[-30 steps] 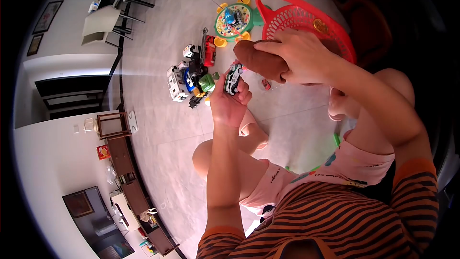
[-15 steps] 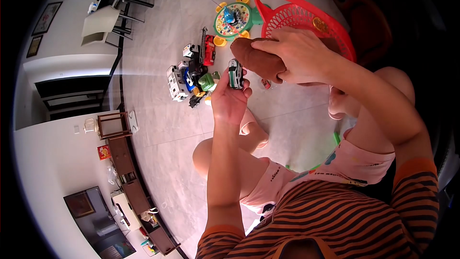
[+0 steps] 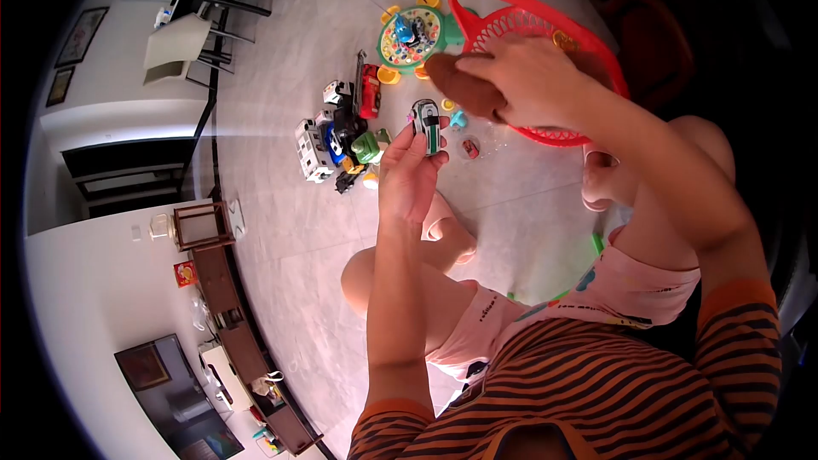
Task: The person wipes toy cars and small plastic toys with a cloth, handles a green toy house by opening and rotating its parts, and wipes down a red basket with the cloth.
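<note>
My left hand [image 3: 407, 177] is closed around a small white, green and black toy car [image 3: 427, 126], with the thumb lying along its side. A folded brown cloth [image 3: 464, 85] is gripped in my right hand [image 3: 535, 78], up and to the right of the car and apart from it. Behind the right hand stands a red plastic basket [image 3: 615, 66] with a tall handle; the hand and forearm hide part of it. Beneath the hands, a small red piece [image 3: 470, 148] and a light-blue piece [image 3: 458, 119] lie on the floor.
Left of my left hand several toy vehicles stand together, among them a red fire truck [image 3: 370, 92], a white van [image 3: 312, 152] and a green toy [image 3: 368, 146]. A round fishing game [image 3: 394, 53] sits beyond them. White chairs [image 3: 177, 49] are at upper left.
My right hand and the cloth have shifted slightly up, uncovering floor pieces and more of the basket. The toy car has turned a little in my left hand, its thumb now across the side.
</note>
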A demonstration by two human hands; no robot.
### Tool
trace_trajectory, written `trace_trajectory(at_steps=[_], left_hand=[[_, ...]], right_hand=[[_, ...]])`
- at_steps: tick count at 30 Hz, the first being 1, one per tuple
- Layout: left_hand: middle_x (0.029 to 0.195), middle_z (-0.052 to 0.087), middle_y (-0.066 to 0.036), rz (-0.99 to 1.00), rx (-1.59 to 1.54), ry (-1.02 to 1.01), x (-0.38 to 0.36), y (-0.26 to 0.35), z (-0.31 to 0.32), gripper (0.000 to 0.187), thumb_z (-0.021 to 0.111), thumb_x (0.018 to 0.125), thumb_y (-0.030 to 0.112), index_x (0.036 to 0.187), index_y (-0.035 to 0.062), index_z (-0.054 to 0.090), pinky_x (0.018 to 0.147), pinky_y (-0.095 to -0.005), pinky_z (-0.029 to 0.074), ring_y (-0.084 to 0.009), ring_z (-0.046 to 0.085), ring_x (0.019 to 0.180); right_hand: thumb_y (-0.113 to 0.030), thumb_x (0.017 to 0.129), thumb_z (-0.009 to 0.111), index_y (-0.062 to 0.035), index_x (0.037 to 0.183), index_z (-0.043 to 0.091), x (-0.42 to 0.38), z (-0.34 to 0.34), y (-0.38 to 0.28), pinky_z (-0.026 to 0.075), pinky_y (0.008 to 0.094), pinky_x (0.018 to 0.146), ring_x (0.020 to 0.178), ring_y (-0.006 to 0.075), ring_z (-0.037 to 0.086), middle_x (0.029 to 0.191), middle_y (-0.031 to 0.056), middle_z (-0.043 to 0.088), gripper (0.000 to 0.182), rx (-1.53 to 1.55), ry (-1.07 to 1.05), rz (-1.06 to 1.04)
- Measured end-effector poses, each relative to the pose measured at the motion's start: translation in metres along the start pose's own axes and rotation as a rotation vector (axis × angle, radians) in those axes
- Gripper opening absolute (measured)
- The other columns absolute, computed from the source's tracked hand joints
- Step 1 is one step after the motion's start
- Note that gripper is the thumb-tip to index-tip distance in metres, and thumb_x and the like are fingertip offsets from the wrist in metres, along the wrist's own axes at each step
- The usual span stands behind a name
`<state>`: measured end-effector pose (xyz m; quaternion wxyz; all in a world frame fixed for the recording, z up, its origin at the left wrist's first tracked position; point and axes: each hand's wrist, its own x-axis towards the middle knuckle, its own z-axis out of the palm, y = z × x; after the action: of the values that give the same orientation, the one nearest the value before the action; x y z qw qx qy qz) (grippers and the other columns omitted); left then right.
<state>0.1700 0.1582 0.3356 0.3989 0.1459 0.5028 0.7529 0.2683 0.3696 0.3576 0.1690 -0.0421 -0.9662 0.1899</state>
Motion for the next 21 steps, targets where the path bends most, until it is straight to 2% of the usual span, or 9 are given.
trace_trajectory(at_steps=[1, 3, 6, 9, 11, 12, 15, 18, 21], left_hand=[[0.102, 0.062, -0.01, 0.015, 0.063, 0.021, -0.001, 0.003, 0.006, 0.028, 0.057, 0.089, 0.014, 0.115, 0.0041, 0.056, 0.069, -0.0312, 0.046, -0.0163, 0.057, 0.083], [0.1, 0.062, -0.009, 0.058, 0.107, 0.084, -0.001, -0.001, 0.007, 0.029, 0.058, 0.088, 0.011, 0.115, 0.0029, 0.056, 0.067, -0.0293, 0.046, -0.0144, 0.057, 0.081], [0.098, 0.063, -0.006, 0.087, 0.114, 0.11, -0.002, -0.005, 0.004, 0.026, 0.059, 0.087, 0.01, 0.113, 0.0026, 0.057, 0.067, -0.0275, 0.045, -0.012, 0.056, 0.08], [0.096, 0.062, -0.002, 0.099, 0.168, 0.046, -0.001, -0.009, -0.011, 0.024, 0.059, 0.088, 0.008, 0.11, 0.0019, 0.059, 0.07, -0.0254, 0.045, -0.0085, 0.055, 0.08], [0.095, 0.062, -0.002, 0.119, 0.29, 0.092, -0.002, -0.012, -0.012, 0.023, 0.06, 0.087, 0.008, 0.109, 0.0012, 0.059, 0.07, -0.0246, 0.045, -0.008, 0.055, 0.079], [0.092, 0.064, -0.003, 0.156, 0.347, 0.12, 0.0, -0.015, -0.007, 0.02, 0.06, 0.087, 0.008, 0.107, 0.0021, 0.06, 0.059, -0.0227, 0.042, -0.0078, 0.056, 0.071], [0.095, 0.064, -0.005, 0.178, 0.344, 0.241, 0.003, -0.016, 0.001, 0.024, 0.058, 0.088, 0.007, 0.112, 0.0014, 0.058, 0.062, -0.0249, 0.046, -0.0088, 0.056, 0.071], [0.102, 0.063, -0.009, 0.142, 0.274, 0.128, 0.0, -0.007, 0.009, 0.029, 0.055, 0.09, 0.009, 0.119, 0.0022, 0.054, 0.067, -0.0281, 0.048, -0.013, 0.058, 0.08], [0.109, 0.061, -0.011, 0.087, 0.168, 0.033, -0.002, -0.003, 0.011, 0.032, 0.052, 0.092, 0.01, 0.123, 0.0038, 0.051, 0.069, -0.0298, 0.049, -0.0152, 0.058, 0.088]], right_hand=[[-0.021, 0.061, 0.072, -0.016, 0.1, 0.06, 0.004, -0.005, 0.006, 0.049, 0.0451, 0.07, 0.084, 0.0302, 0.061, 0.085, 0.011, 0.062, 0.041, -0.048, -0.074, 0.053], [-0.019, 0.061, 0.072, -0.0178, 0.105, 0.059, 0.003, -0.004, 0.005, 0.048, 0.0452, 0.07, 0.085, 0.0298, 0.061, 0.087, 0.0107, 0.061, 0.046, -0.034, 0.055, 0.084], [-0.019, 0.059, 0.073, -0.0201, 0.112, 0.058, -0.003, -0.008, -0.008, 0.047, 0.0454, 0.069, 0.086, 0.0293, 0.06, 0.089, 0.01, 0.06, 0.055, 0.224, 0.143, -0.131], [-0.019, 0.059, 0.074, -0.0207, 0.115, 0.058, -0.014, -0.009, -0.023, 0.048, 0.0427, 0.071, 0.089, 0.0281, 0.059, 0.091, 0.0086, 0.058, 0.059, 0.232, -0.064, -0.258], [-0.019, 0.058, 0.075, -0.0194, 0.115, 0.058, -0.015, -0.001, -0.024, 0.049, 0.0412, 0.073, 0.091, 0.0275, 0.059, 0.094, 0.0076, 0.059, 0.059, 0.124, -0.101, -0.23], [-0.019, 0.058, 0.075, -0.0191, 0.114, 0.058, -0.013, 0.0, -0.022, 0.049, 0.0413, 0.073, 0.092, 0.0275, 0.059, 0.094, 0.0076, 0.059, 0.059, 0.095, -0.079, -0.215], [-0.021, 0.06, 0.073, -0.0178, 0.113, 0.059, -0.004, -0.002, -0.01, 0.049, 0.042, 0.074, 0.094, 0.0275, 0.059, 0.096, 0.0091, 0.06, 0.054, 0.043, -0.068, -0.15], [-0.022, 0.061, 0.072, -0.0174, 0.112, 0.059, 0.0, -0.007, -0.001, 0.049, 0.0429, 0.074, 0.094, 0.0278, 0.059, 0.096, 0.0095, 0.06, 0.052, 0.025, -0.169, 0.046], [-0.021, 0.062, 0.072, -0.0177, 0.112, 0.059, 0.001, -0.007, 0.001, 0.049, 0.0433, 0.073, 0.093, 0.0288, 0.059, 0.096, 0.0085, 0.06, 0.051, 0.01, -0.019, 0.071]])
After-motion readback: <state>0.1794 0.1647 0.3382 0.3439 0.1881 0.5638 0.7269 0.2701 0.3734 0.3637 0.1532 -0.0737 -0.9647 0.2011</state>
